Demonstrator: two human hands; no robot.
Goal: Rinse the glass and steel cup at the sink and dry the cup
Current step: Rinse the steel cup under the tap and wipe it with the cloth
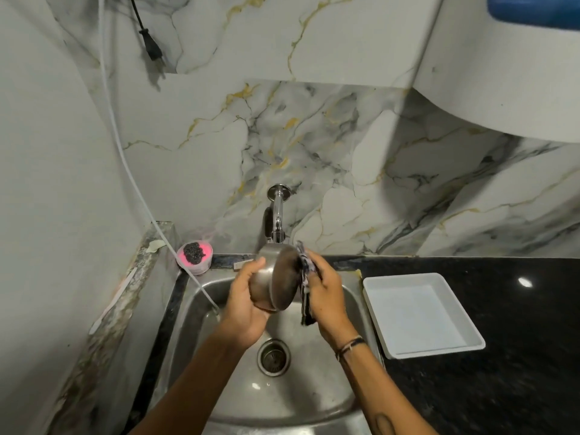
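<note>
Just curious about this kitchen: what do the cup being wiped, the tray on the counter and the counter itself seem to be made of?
The cup looks like brushed steel: grey, dully reflective. The tray seems to be white plastic, matte with a smooth moulded rim. The counter looks like polished black stone, probably granite: speckled and mirroring a light. The cloth in the right hand is dark patterned fabric.

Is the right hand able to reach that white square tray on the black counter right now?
Probably yes: the white square tray lies just beside the right hand with nothing between, but that hand is holding a dark cloth.
</note>
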